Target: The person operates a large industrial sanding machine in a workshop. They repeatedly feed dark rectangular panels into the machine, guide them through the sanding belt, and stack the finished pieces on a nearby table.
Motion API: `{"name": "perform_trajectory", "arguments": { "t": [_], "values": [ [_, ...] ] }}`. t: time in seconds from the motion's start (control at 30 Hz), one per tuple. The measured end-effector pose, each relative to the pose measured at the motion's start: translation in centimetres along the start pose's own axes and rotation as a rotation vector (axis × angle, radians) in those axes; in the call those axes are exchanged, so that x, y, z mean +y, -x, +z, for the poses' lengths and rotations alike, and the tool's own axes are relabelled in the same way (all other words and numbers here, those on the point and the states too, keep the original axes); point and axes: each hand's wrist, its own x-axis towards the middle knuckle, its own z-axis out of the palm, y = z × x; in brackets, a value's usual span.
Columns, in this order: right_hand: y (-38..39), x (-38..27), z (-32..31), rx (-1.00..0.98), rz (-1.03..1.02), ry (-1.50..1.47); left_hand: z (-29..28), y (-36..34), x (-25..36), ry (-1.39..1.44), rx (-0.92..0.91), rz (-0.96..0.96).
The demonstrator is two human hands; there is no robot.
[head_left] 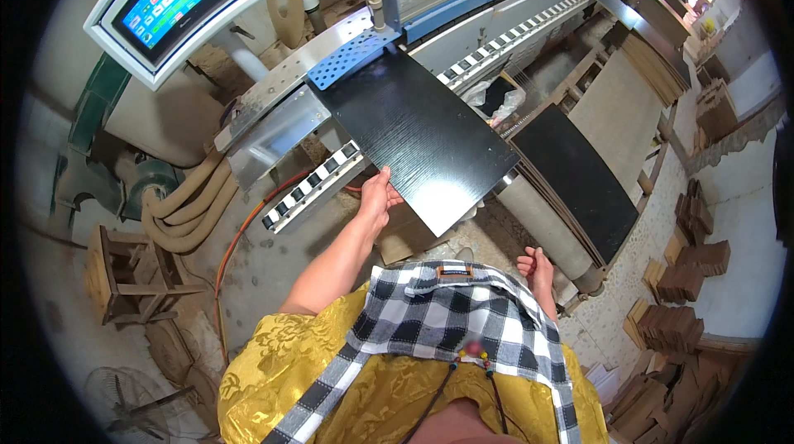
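Observation:
A black wood-grain panel (413, 126) lies slantwise in front of me, its far end under the blue perforated guard (351, 55) of a long machine. My left hand (380, 198) grips the panel's near left edge, thumb on top and fingers partly hidden underneath. Lower down at the right, my right hand (536, 269) hangs apart from the panel, fingers loosely curled and nothing visible in them. Beside it runs a grey roller (546, 229), and past that lies a stack of boards with a black top sheet (575, 183).
A touch-screen control panel (169, 6) with a red button stands at upper left. Roller tracks (310, 188) flank the panel. An orange hose (236, 250) crosses the floor near a wooden stool (136, 274). Stacked brown pieces (670, 320) line the right wall.

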Motion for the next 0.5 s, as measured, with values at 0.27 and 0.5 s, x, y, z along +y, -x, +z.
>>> {"name": "perform_trajectory", "arguments": {
  "t": [0.27,0.5],
  "values": [
    [-2.3,-1.3,-9.8,0.326,-0.124,-0.173,5.7,-4.5,-0.3,0.000,-0.022,-0.015],
    [-6.1,2.0,-20.8,0.997,-0.401,0.214,11.6,-7.0,-3.8,0.109,-0.094,0.022]
  ]
}}
